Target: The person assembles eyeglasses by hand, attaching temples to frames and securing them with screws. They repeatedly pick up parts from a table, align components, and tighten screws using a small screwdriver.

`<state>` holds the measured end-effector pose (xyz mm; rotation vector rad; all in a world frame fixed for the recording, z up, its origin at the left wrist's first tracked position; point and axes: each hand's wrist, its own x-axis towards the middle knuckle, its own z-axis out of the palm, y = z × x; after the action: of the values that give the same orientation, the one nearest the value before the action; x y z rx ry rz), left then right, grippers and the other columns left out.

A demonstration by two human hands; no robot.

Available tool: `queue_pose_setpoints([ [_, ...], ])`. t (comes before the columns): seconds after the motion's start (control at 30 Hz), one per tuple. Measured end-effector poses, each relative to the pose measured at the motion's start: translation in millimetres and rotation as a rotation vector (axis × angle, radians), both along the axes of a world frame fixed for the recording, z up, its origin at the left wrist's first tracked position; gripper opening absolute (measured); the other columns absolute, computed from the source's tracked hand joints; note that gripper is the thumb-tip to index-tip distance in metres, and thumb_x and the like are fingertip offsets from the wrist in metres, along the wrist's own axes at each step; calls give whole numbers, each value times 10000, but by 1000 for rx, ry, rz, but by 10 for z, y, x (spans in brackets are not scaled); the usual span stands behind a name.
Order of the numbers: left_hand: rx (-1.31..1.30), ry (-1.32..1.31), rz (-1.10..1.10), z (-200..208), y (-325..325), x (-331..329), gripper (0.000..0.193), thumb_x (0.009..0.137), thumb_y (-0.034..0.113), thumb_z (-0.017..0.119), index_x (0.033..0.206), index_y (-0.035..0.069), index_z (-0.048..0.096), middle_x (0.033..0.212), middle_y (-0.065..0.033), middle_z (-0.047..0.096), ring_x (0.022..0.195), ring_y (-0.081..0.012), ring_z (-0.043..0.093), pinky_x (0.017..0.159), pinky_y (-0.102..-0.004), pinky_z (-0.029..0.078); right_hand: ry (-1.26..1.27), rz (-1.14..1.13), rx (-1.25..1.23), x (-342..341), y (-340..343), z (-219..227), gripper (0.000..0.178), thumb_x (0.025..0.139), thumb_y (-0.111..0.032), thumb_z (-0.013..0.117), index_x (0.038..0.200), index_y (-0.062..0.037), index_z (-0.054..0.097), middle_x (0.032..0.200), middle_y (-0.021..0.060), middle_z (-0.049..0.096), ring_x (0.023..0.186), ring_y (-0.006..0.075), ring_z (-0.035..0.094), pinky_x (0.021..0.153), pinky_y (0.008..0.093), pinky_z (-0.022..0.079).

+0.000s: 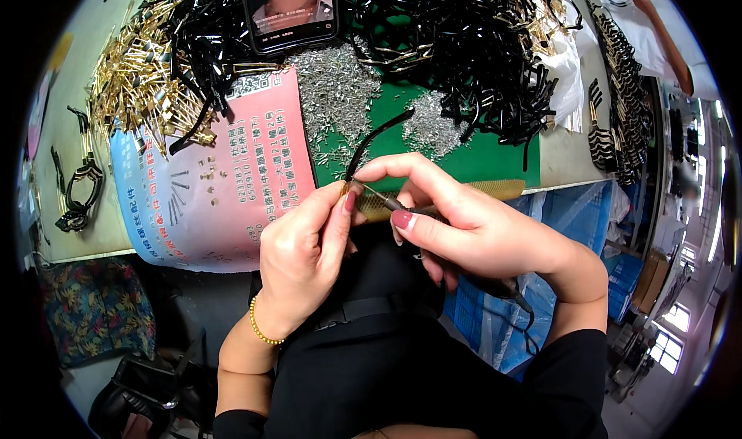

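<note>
Over the table's front edge, my left hand [297,234] pinches the gold hinge end of a black eyeglass temple [379,136], whose curved tip points away to the upper right. My right hand [483,234] is closed round a slim corded screwdriver [394,202]. Its thin tip meets the hinge area between my left fingertips; the exact contact is too small to make out. Just beyond my hands, small silver screws lie in a larger heap [336,91] and a smaller heap [433,126].
Black temples [479,68] pile up at the back, gold eyeglass parts [147,76] at the back left. A phone [294,41] stands among them. A printed sheet [282,168] and green mat [510,161] cover the table. Eyeglass frames [618,91] and another person's arm [668,41] are at right.
</note>
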<state>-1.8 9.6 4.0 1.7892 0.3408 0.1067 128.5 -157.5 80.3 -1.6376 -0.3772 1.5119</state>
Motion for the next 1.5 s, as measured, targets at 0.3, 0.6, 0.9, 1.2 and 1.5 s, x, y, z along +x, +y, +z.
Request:
queue_pose_setpoints([
  [0.3, 345, -165, 11, -129, -41, -3, 169, 932, 16, 698, 1097, -25, 703, 809, -152, 717, 618, -279, 692, 564, -357, 531, -18, 4, -23, 36, 5, 27, 426, 1083, -170, 456, 1496, -104, 376, 848, 5, 511, 567, 72, 576, 486, 235, 483],
  [0.6, 313, -179, 18, -141, -46, 13, 179, 927, 15, 707, 1101, -28, 701, 844, -159, 728, 639, -281, 705, 573, -360, 539, -17, -17, -16, 14, 14, 12, 425, 1080, -167, 450, 1490, -93, 366, 864, 18, 534, 538, 74, 563, 456, 243, 463],
  [0.9, 684, -505, -27, -329, 5, 12, 278, 893, 17, 730, 1163, -34, 688, 737, -68, 662, 524, -182, 596, 501, -309, 477, 170, -85, -15, -6, -51, 23, 441, 1075, -183, 528, 1425, -33, 306, 1083, 109, 597, 602, 148, 599, 513, 276, 482],
  [1.2, 524, -347, 556, -85, 944, -84, 248, 1040, -5, 488, 1245, 6, 627, 995, -90, 669, 789, -161, 642, 737, -307, 534, -1238, 334, 203, 51, 875, -197, 234, 953, -149, 615, 1119, -4, 535, 980, 219, 618, 800, 420, 678, 670, 496, 565],
  [1.5, 582, -21, 700, -68, 1551, -128, 176, 1006, 146, 628, 1022, -18, 688, 827, -112, 673, 737, -232, 626, 694, -362, 489, -1760, 449, 327, 48, 1761, -402, 164, 789, -73, 666, 925, -16, 594, 869, 118, 625, 682, 260, 699, 556, 355, 558],
])
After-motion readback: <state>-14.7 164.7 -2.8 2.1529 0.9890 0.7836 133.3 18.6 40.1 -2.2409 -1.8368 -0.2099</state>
